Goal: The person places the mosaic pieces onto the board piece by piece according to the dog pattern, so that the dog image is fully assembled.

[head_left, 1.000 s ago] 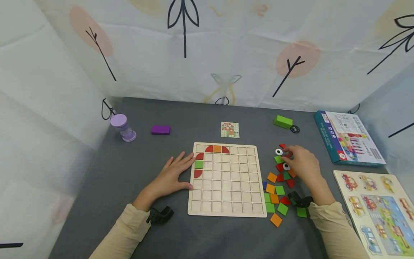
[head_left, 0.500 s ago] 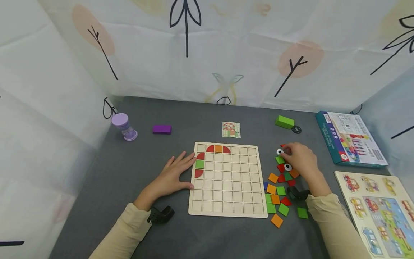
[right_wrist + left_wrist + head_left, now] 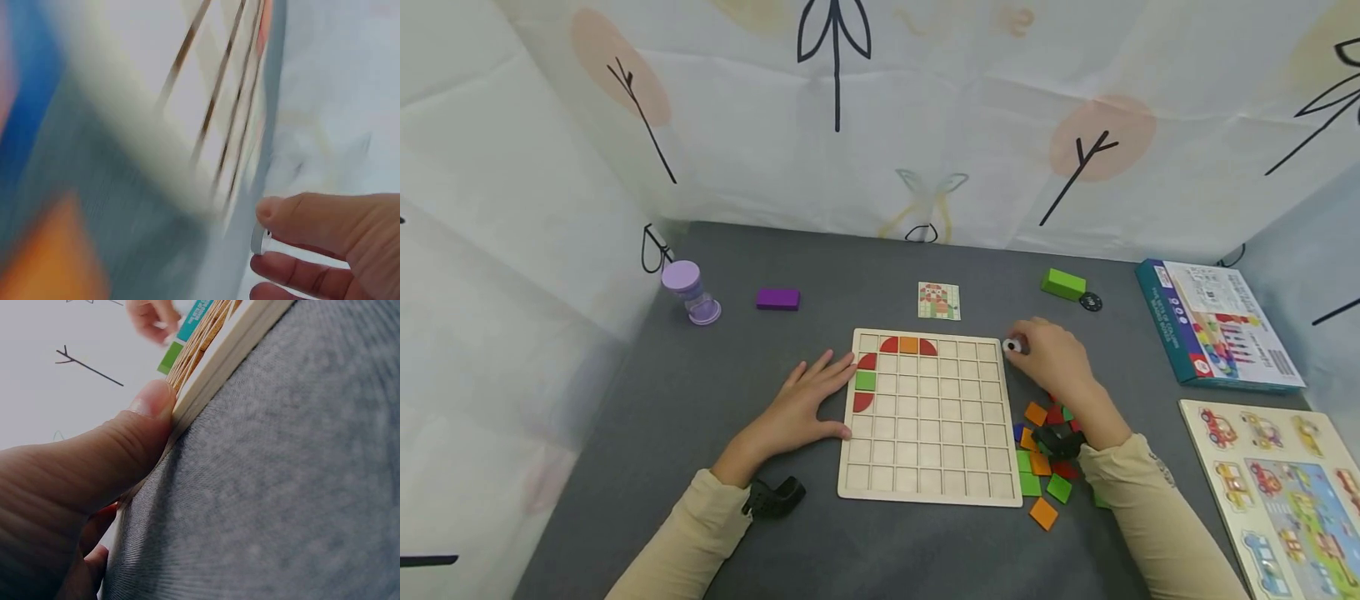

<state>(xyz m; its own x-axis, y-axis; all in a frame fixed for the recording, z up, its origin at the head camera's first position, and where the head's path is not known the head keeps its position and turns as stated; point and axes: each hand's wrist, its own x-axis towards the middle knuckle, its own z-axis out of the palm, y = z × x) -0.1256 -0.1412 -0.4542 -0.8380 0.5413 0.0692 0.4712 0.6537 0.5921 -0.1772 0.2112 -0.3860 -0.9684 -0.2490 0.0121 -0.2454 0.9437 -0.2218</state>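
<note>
A pale wooden grid board (image 3: 938,430) lies on the grey table. Red quarter-round tiles (image 3: 862,402), an orange square tile (image 3: 908,345) and a green square tile (image 3: 865,381) fill a few cells at its upper left. My left hand (image 3: 797,407) rests with spread fingers against the board's left edge; in the left wrist view the thumb (image 3: 119,440) touches its side. By the upper right corner, my right hand (image 3: 1054,357) pinches a white eye tile (image 3: 1012,345) with a black centre between thumb and finger. The right wrist view shows that tile (image 3: 258,240) edge-on, above the table.
Loose orange, green and red tiles (image 3: 1043,513) lie right of the board, partly under the right forearm. Behind it is a small picture card (image 3: 938,301). Also around: purple block (image 3: 778,299), hourglass (image 3: 692,292), green block (image 3: 1063,284), box (image 3: 1225,321), vehicle puzzle (image 3: 1262,492).
My right hand has taken an eye tile from the loose pile and moved left with it to the board's upper right corner. My left hand has stayed at the board's edge.
</note>
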